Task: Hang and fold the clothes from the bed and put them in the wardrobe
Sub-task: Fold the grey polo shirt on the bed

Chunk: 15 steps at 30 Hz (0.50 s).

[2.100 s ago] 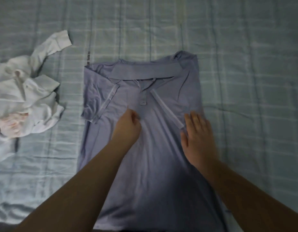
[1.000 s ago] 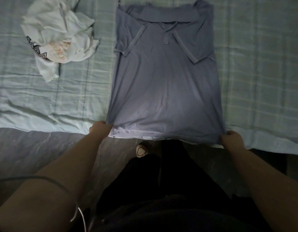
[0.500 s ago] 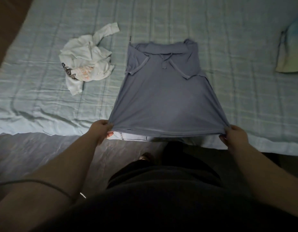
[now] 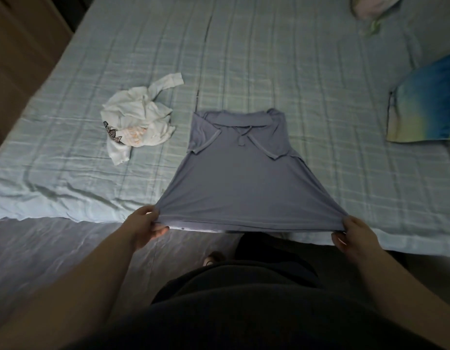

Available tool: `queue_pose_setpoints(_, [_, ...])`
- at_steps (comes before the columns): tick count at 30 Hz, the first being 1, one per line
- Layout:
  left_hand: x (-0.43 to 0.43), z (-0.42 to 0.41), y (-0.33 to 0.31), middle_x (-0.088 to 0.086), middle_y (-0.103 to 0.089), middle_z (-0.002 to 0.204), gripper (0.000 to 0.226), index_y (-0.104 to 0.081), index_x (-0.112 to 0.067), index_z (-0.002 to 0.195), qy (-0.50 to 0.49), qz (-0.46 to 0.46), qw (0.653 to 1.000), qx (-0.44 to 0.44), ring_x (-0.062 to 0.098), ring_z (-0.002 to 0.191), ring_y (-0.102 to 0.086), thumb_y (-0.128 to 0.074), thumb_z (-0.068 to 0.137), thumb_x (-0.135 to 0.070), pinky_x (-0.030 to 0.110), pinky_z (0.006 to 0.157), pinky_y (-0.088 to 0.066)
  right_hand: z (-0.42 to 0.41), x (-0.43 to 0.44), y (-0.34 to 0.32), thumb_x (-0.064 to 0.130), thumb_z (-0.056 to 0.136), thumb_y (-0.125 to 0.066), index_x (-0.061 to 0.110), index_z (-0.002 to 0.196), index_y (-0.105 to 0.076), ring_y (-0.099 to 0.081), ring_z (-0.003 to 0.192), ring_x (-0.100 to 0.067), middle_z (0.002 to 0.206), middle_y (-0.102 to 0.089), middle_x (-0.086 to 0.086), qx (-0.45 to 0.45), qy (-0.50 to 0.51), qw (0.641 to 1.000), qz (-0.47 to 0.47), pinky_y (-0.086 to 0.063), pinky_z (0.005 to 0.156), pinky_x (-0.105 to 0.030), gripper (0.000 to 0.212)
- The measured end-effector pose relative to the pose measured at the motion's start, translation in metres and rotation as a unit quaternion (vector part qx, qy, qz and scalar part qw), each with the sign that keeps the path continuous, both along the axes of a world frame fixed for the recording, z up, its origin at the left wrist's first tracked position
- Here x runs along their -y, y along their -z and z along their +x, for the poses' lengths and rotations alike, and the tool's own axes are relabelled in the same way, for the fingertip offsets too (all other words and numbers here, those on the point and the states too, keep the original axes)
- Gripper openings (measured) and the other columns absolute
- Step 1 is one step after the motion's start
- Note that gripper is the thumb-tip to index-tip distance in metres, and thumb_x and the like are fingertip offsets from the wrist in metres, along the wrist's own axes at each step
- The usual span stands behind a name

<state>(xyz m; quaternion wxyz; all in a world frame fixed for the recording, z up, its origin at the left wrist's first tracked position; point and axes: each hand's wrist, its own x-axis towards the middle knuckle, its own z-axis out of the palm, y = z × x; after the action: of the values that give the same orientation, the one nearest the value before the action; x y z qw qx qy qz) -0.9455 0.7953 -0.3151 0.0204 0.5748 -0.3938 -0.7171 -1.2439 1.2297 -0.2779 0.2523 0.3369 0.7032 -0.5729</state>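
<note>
Pale checked bed, lilac polo shirt lying on it. We are pinching hem corners, left hand and right hand each gripping one; long axis running away, collar farthest.

Right edge cuts tie-dye cloth; top edge cuts pale item

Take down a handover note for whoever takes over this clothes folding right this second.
Left hand pinches the lower left hem corner of the blue polo shirt; right hand pinches the right corner. Hem is lifted, collar end lies on the bed. Crumpled white garment lies left of it.
Done: sleeves folded in.
Left: fold the hem up to the collar, fold the white garment, put both in the wardrobe.
</note>
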Motion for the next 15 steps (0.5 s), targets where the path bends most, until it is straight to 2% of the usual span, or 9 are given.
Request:
queue_pose_setpoints(1, [0.004, -0.003, -0.001, 0.021, -0.065, 0.098, 0.007, -0.061, -0.002, 0.101, -0.002, 0.001, 1.0, -0.003, 0.032, 0.081, -0.065, -0.054, 0.1, -0.005, 0.037, 0.056, -0.061, -0.005, 0.002, -0.001, 0.023, 0.099, -0.057, 0.02, 0.094, -0.064, -0.062, 0.089, -0.022, 0.101, -0.061, -0.007, 0.004, -0.002, 1.0, 0.005, -0.055, 0.073, -0.035, 0.01])
queue_pose_setpoints(3, [0.012, -0.014, -0.002, 0.023, -0.065, 0.095, 0.008, -0.063, 0.004, 0.099, 0.001, 0.001, 1.0, -0.011, 0.029, 0.078, -0.068, -0.057, 0.098, -0.001, 0.035, 0.059, -0.06, -0.019, 0.008, 0.001, 0.016, 0.1, -0.053, 0.013, 0.091, -0.062, -0.057, 0.076, -0.02, 0.093, -0.058, -0.009, 0.007, -0.012, 1.0, 0.003, -0.055, 0.06, -0.03, 0.013])
queue_pose_setpoints(5, [0.02, -0.029, -0.003, 0.023, -0.064, 0.095, 0.006, -0.061, 0.0, 0.098, -0.019, -0.001, 1.0, -0.016, 0.029, 0.078, -0.069, -0.057, 0.095, 0.004, 0.039, 0.063, -0.062, -0.036, 0.018, 0.006, 0.008, 0.1, -0.049, 0.01, 0.081, -0.057, -0.049, 0.066, -0.019, 0.082, -0.051, -0.011, 0.006, -0.024, 1.0, -0.007, -0.052, 0.05, -0.025, 0.02])
queue_pose_setpoints(6, [0.025, -0.038, -0.003, 0.023, -0.063, 0.097, 0.011, -0.06, -0.002, 0.102, -0.032, -0.002, 0.999, -0.013, 0.031, 0.08, -0.069, -0.056, 0.095, 0.005, 0.04, 0.065, -0.063, -0.045, 0.026, 0.009, 0.006, 0.1, -0.048, 0.01, 0.082, -0.056, -0.049, 0.066, -0.019, 0.082, -0.05, -0.011, 0.007, -0.031, 0.999, -0.012, -0.052, 0.052, -0.027, 0.02])
queue_pose_setpoints(8, [0.032, -0.059, -0.002, 0.024, -0.063, 0.097, 0.017, -0.059, -0.003, 0.106, -0.044, -0.006, 0.999, -0.007, 0.03, 0.076, -0.072, -0.055, 0.095, 0.008, 0.036, 0.062, -0.062, -0.065, 0.043, 0.014, 0.007, 0.102, -0.049, 0.011, 0.101, -0.059, -0.057, 0.074, -0.021, 0.091, -0.056, -0.012, 0.01, -0.04, 0.999, -0.019, -0.052, 0.064, -0.031, 0.011])
queue_pose_setpoints(10, [0.038, -0.081, -0.001, 0.026, -0.062, 0.098, 0.016, -0.06, 0.0, 0.104, -0.051, -0.002, 0.999, -0.003, 0.031, 0.078, -0.071, -0.052, 0.096, 0.01, 0.033, 0.059, -0.061, -0.088, 0.061, 0.021, 0.008, 0.103, -0.048, 0.012, 0.114, -0.058, -0.061, 0.081, -0.023, 0.098, -0.059, -0.014, 0.018, -0.053, 0.998, -0.019, -0.051, 0.069, -0.032, 0.016])
queue_pose_setpoints(13, [0.049, -0.116, 0.002, 0.027, -0.062, 0.1, 0.016, -0.059, 0.002, 0.103, -0.074, 0.016, 0.997, 0.003, 0.032, 0.086, -0.068, -0.046, 0.098, 0.011, 0.034, 0.062, -0.062, -0.125, 0.092, 0.028, 0.005, 0.103, -0.045, 0.011, 0.119, -0.058, -0.061, 0.079, -0.024, 0.099, -0.059, -0.017, 0.032, -0.069, 0.997, -0.024, -0.052, 0.077, -0.035, 0.021])
queue_pose_setpoints(15, [0.059, -0.141, 0.006, 0.025, -0.064, 0.098, 0.014, -0.059, 0.003, 0.104, -0.098, 0.031, 0.995, -0.003, 0.03, 0.084, -0.07, -0.047, 0.098, 0.01, 0.036, 0.068, -0.061, -0.153, 0.113, 0.032, 0.005, 0.104, -0.042, 0.011, 0.122, -0.056, -0.06, 0.076, -0.024, 0.094, -0.058, -0.015, 0.035, -0.071, 0.996, -0.038, -0.053, 0.081, -0.036, 0.024])
